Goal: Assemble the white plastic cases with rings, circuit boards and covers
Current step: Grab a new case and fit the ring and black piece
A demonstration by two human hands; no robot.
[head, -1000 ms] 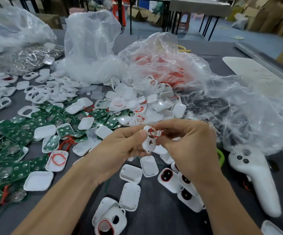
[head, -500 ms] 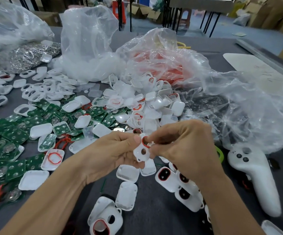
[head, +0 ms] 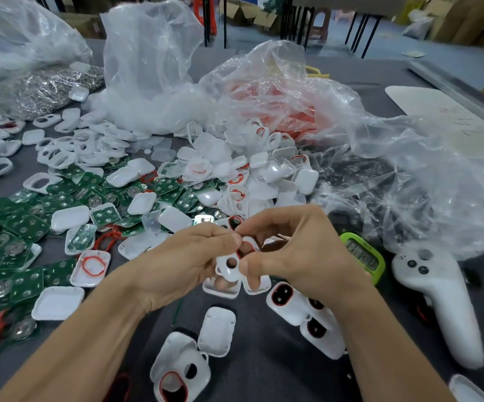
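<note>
White plastic is what I am working on. My left hand (head: 182, 265) pinches the case (head: 229, 266) by its far-left edge between thumb and forefinger. My right hand (head: 307, 256) pinches its right side, thumb on the face and the other fingers curled behind. The case hangs between both hands, just above the grey table (head: 264, 358), near the middle of the scene. A red ring (head: 240, 252) lies round its larger opening. My fingertips cover part of it, so I cannot tell whether it is fully seated.

I judge this step to be seating that ring. To do it well, I would keep the left pinch steady and walk the right thumb round the rim in short presses. The ring must not be stretched or twisted, and it should lie flush all round before a board goes in.

Counting from the left:
- The green circuit boards (head: 17, 227) are heaped too thickly to count.
- One open cover (head: 91, 268) holds a loose red ring.
- One ringed case (head: 177, 381) lies nearest me.
- One case and one ring are in my hands.
- Three ringed cases (head: 285, 298) sit under my right wrist, and my forearm partly hides two of them.
- Farther right are one green timer (head: 364, 256) and one white controller (head: 438, 300).
</note>
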